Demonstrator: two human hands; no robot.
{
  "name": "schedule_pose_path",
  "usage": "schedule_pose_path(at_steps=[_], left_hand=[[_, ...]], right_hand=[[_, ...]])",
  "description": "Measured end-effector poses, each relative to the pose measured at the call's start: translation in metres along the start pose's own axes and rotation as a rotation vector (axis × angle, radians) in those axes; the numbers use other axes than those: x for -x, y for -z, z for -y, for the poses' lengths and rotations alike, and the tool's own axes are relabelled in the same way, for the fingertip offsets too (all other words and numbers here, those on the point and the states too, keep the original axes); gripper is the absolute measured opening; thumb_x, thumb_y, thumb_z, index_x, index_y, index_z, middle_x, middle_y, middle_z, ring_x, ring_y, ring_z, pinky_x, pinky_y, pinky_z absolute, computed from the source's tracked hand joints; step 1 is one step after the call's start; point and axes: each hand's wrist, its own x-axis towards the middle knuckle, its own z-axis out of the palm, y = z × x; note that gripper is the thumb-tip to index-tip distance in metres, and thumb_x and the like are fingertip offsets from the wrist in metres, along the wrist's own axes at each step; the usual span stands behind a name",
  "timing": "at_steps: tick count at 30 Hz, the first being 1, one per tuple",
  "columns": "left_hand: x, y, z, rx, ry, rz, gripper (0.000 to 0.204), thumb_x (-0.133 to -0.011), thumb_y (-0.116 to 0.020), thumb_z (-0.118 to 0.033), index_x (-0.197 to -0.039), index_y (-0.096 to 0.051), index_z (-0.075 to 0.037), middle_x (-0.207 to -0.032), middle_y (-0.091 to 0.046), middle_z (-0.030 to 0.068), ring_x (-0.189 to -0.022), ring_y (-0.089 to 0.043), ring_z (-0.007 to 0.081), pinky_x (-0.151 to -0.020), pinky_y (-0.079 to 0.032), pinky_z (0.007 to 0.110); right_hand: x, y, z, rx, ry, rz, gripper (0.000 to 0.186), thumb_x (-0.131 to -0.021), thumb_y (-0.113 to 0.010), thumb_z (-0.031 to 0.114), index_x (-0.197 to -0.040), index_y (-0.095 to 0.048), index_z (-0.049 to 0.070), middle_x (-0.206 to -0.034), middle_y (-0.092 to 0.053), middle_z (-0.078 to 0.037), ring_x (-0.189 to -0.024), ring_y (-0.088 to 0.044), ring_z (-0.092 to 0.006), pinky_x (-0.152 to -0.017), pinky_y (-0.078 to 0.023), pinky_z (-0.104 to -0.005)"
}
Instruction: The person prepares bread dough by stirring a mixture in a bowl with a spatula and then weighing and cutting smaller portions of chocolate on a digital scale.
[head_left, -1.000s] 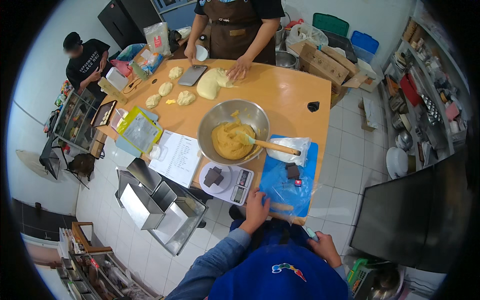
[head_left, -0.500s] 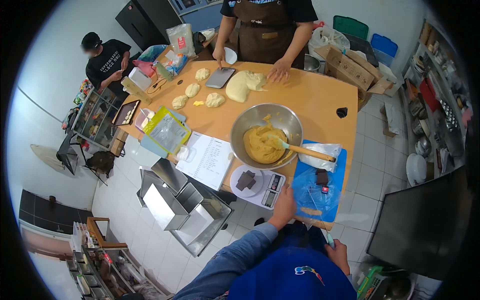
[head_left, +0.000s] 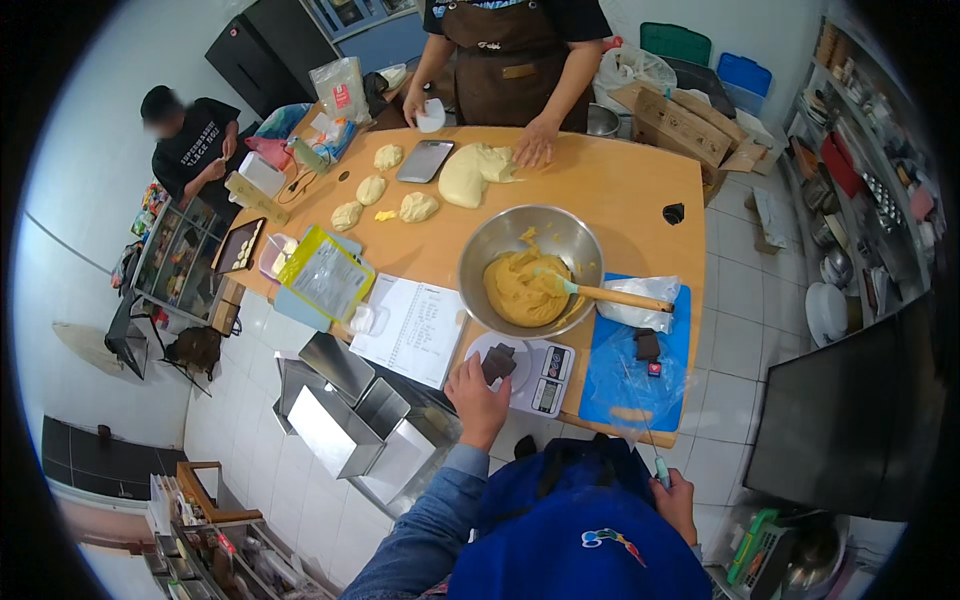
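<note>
My left hand (head_left: 478, 405) reaches to the near left side of the round white plate (head_left: 521, 372) on the kitchen scale (head_left: 549, 388). Its thumb and fingers are spread at the plate's edge, beside dark chocolate pieces (head_left: 497, 364); whether they press on the chocolate is hard to see. In my right hand (head_left: 678, 503), low at the right, is a knife (head_left: 661, 470) with a pale green handle, its thin blade pointing up over the blue cutting board (head_left: 604, 395). More chocolate (head_left: 647, 345) lies on that board on clear plastic wrap.
Behind the scale stands a steel bowl (head_left: 470, 258) of yellow-brown batter with a wooden-handled spatula (head_left: 625, 298). An open notebook (head_left: 410, 330) lies left, metal loaf pans (head_left: 335, 425) below it. Across the table, a co-worker in a brown apron (head_left: 515, 75) stands by dough (head_left: 465, 180); another person is far left.
My left hand has moved from the scale's near right corner leftward to the plate with the chocolate. My right hand keeps the knife. The co-worker's hand has lifted off the grey scale with a white scraper.
</note>
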Motion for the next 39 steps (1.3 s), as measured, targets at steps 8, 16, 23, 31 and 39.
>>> schedule_pose_path(at_steps=[8, 16, 23, 31, 39], left_hand=[[-0.006, -0.006, 0.004, 0.015, 0.030, 0.089, 0.066, -0.066, -0.075, -0.023, -0.122, -0.047, -0.003, -0.107, -0.058, 0.0084, -0.107, -0.048, 0.0281, -0.092, -0.029, 0.048], [-0.002, 0.006, -0.039, 0.229, -0.164, 0.032, 0.060, -0.066, -0.075, -0.015, -0.119, -0.049, -0.002, -0.100, -0.058, 0.0102, -0.097, -0.052, 0.0305, -0.087, -0.036, 0.043], [0.047, -0.051, -0.131, 0.406, -0.373, 0.459, 0.050, -0.067, -0.073, -0.014, -0.111, -0.053, -0.003, -0.100, -0.058, 0.0129, -0.097, -0.053, 0.0310, -0.086, -0.038, 0.045], [0.066, -0.100, -0.121, 0.136, -0.275, 0.490, 0.053, -0.070, -0.069, -0.021, -0.118, -0.051, -0.007, -0.111, -0.056, 0.0102, -0.106, -0.050, 0.0277, -0.094, -0.030, 0.054], [0.073, -0.105, -0.120, 0.235, -0.191, 0.401, 0.057, -0.067, -0.073, -0.026, -0.118, -0.055, -0.007, -0.110, -0.056, 0.0104, -0.104, -0.051, 0.0289, -0.091, -0.034, 0.044]], right_hand=[[0.001, -0.002, 0.006, -0.048, -0.032, -0.079, 0.023, -0.080, -0.065, 0.018, -0.088, -0.059, -0.002, -0.060, -0.056, -0.016, -0.052, -0.054, -0.0256, -0.052, -0.043, -0.0370], [0.005, 0.001, 0.015, -0.192, -0.026, -0.203, 0.020, -0.080, -0.063, 0.016, -0.088, -0.057, -0.001, -0.063, -0.057, -0.016, -0.054, -0.055, -0.0257, -0.053, -0.043, -0.0355], [-0.002, 0.010, -0.006, 0.037, -0.026, -0.111, 0.020, -0.079, -0.056, 0.010, -0.097, -0.054, 0.001, -0.068, -0.057, -0.020, -0.063, -0.058, -0.0388, -0.057, -0.046, -0.0435], [-0.009, 0.016, -0.006, 0.123, 0.018, -0.019, 0.023, -0.084, -0.058, 0.014, -0.103, -0.053, 0.001, -0.079, -0.061, -0.024, -0.074, -0.060, -0.0426, -0.064, -0.047, -0.0456], [-0.024, 0.015, 0.006, 0.292, 0.221, 0.053, 0.031, -0.087, -0.057, 0.018, -0.111, -0.049, 0.000, -0.077, -0.061, -0.023, -0.071, -0.060, -0.0414, -0.062, -0.048, -0.0472]])
